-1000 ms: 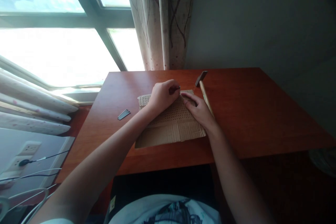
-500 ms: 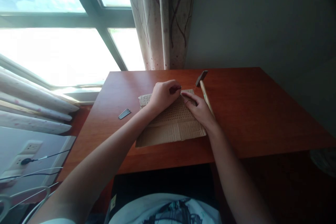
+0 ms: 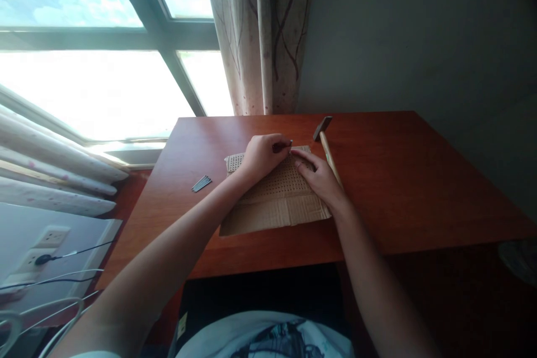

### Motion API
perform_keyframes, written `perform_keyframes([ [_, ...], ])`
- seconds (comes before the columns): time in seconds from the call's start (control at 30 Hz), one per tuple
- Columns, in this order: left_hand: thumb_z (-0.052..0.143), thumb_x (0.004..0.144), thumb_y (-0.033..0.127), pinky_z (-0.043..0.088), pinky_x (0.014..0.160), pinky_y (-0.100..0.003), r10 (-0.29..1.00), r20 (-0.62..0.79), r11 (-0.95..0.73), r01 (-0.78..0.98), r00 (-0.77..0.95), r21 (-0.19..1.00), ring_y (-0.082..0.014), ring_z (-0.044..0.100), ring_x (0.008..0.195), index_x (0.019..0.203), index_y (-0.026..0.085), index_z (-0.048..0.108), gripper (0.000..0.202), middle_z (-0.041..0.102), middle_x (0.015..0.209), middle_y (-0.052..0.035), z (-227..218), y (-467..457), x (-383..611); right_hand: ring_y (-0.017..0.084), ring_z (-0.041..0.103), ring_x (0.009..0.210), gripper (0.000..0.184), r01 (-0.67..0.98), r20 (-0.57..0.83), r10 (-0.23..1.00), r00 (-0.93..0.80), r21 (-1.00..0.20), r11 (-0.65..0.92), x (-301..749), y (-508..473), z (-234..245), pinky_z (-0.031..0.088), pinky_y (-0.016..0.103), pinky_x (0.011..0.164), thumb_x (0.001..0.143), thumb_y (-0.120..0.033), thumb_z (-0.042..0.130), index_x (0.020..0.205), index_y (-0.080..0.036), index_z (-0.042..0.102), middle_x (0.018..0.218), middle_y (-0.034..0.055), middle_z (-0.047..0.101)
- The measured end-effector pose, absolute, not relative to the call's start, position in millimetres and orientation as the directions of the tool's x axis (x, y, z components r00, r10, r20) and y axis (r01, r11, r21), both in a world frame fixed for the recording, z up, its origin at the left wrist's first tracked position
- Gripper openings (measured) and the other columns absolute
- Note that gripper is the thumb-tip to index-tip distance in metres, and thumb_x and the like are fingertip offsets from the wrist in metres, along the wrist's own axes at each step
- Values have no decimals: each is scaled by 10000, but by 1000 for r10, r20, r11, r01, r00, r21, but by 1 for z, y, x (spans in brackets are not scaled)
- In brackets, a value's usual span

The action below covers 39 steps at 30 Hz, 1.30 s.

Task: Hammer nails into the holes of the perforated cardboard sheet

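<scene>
A tan board dotted with small holes [image 3: 277, 182] lies on a piece of cardboard [image 3: 268, 215] on the table. My left hand [image 3: 266, 154] is over the board's far part, thumb and finger pinched; a small bright tip of what looks like a nail [image 3: 291, 143] shows at the fingertips. My right hand [image 3: 318, 173] rests on the board's right side, fingers stretched out and thumb apart, its index fingertip close to the left fingertips. Left of the board lies a small bunch of several nails [image 3: 202, 183]. A hammer [image 3: 328, 148] with a wooden handle lies just beyond my right hand.
The reddish-brown wooden table [image 3: 411, 179] reaches far to the right. A bright window [image 3: 84, 89] and a patterned curtain [image 3: 251, 39] stand behind and to the left. Cables [image 3: 71, 277] and a wall socket [image 3: 52, 236] are at the lower left.
The whole view has shifted slightly, with the scene sitting a little lower. The left fingers tilt slightly, and the bright tip shows more clearly. Board, nails and hammer keep their places.
</scene>
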<state>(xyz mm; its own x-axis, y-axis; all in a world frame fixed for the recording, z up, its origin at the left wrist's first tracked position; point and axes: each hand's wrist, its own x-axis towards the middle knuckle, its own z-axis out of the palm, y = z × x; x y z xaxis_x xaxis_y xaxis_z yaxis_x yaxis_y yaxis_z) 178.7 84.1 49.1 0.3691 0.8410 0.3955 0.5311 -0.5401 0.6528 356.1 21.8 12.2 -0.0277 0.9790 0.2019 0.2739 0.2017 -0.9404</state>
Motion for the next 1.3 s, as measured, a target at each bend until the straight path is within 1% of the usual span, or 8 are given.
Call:
perform_keyframes([
  [0.17,650,817,186,490,631,-241,835,397,-551,558,382,621,-151,684,697,898,199,781,155,779,816,-32,50,82,179,226,569,1332,435,298,182,983,-29,-937,182,362,25,8,409,438,1164,907,-401,619,1327,-290,639,1401,44,643],
  [0.33,645,839,221,484,614,-245,836,406,-548,560,368,621,-153,669,670,853,202,776,132,771,798,-37,50,81,180,263,686,1077,520,421,237,942,238,-899,120,389,33,3,551,428,938,905,-500,577,1334,-208,599,1246,153,687],
  [0.47,651,837,218,468,598,-246,835,401,-550,576,377,605,-148,645,642,850,203,774,124,762,796,-40,49,82,180,327,666,1045,458,800,278,916,288,-596,-71,413,38,-1,512,480,935,877,-420,603,1220,-119,643,1181,218,662],
  [0.6,655,835,217,467,602,-251,841,392,-541,591,373,598,-152,642,641,849,201,769,116,752,774,-40,48,83,180,327,692,942,241,895,-7,976,218,-397,-203,421,41,-4,514,416,805,936,-305,530,1054,-133,650,1006,206,708],
  [0.83,658,839,222,471,626,-264,849,380,-527,624,367,577,-160,653,656,846,215,766,109,756,780,-31,46,84,181,205,648,680,185,895,-50,989,140,-421,-148,440,46,17,449,301,629,952,-236,487,783,-208,557,781,99,689],
  [1.03,650,847,229,488,664,-257,857,361,-516,607,368,604,-160,667,703,871,205,762,117,762,817,-34,45,85,181,122,536,493,323,698,32,998,-49,-714,57,455,29,58,418,249,484,995,-494,448,854,-219,544,661,-6,597],
  [1.13,646,850,232,494,680,-255,858,350,-513,600,375,614,-161,671,722,886,204,763,125,763,828,-35,44,85,181,109,495,444,393,732,32,998,-61,-678,66,451,13,88,373,252,436,987,-582,449,874,-223,562,643,-14,585],
  [1.3,641,845,225,495,678,-257,858,351,-513,598,374,616,-161,668,723,900,205,770,141,763,833,-32,43,85,180,106,487,450,400,800,33,986,-162,-581,151,437,-5,127,364,266,484,1009,-538,439,767,-228,512,582,-28,541],
])
